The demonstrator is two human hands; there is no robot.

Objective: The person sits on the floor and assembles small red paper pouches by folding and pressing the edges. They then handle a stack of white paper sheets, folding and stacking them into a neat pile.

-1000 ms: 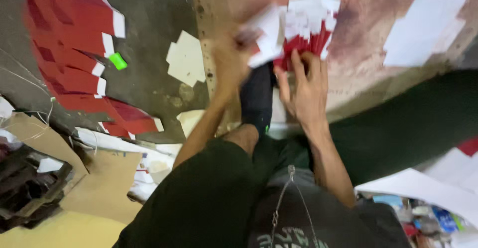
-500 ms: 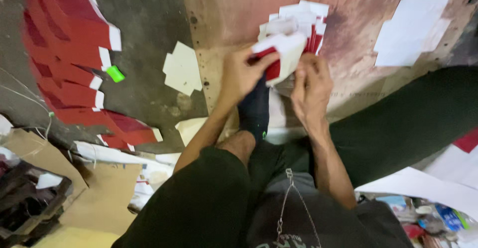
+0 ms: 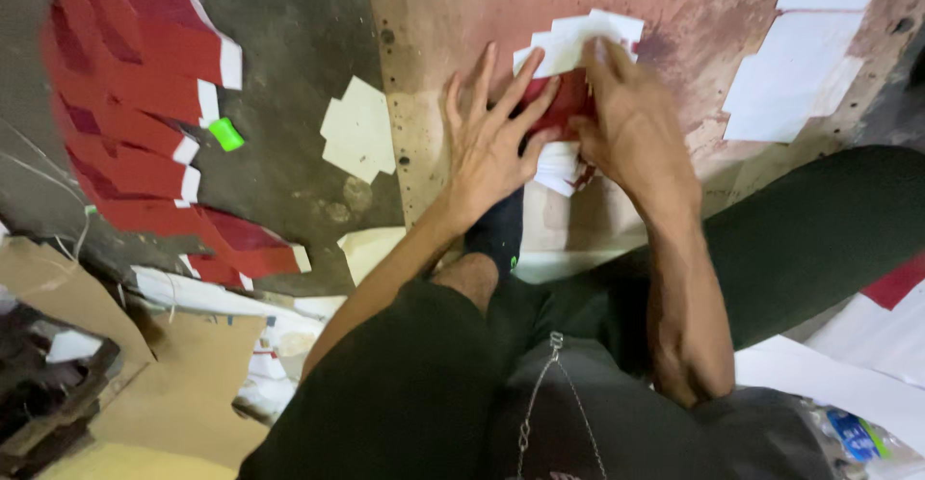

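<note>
A stack of red and white paper cut-outs [image 3: 568,56] lies on a stained brown board [image 3: 462,17]. My left hand [image 3: 491,138] rests flat on the stack's left side, fingers spread. My right hand [image 3: 626,119] presses on its right side, fingers over the white top sheets. Both hands hold the stack down against the board. My foot in a black sock [image 3: 496,234] sits just below my hands, between my dark-clothed legs.
A long fanned row of red cut-outs with white tabs [image 3: 135,114] lies on the grey floor at left, with a small green piece [image 3: 226,134] beside it. Loose white cut-outs [image 3: 358,131] and white sheets [image 3: 795,66] lie around. Cardboard pieces [image 3: 58,297] sit at lower left.
The stack, held up and fanned in my hands a second ago, has come down onto the board. My left hand has opened flat over it.
</note>
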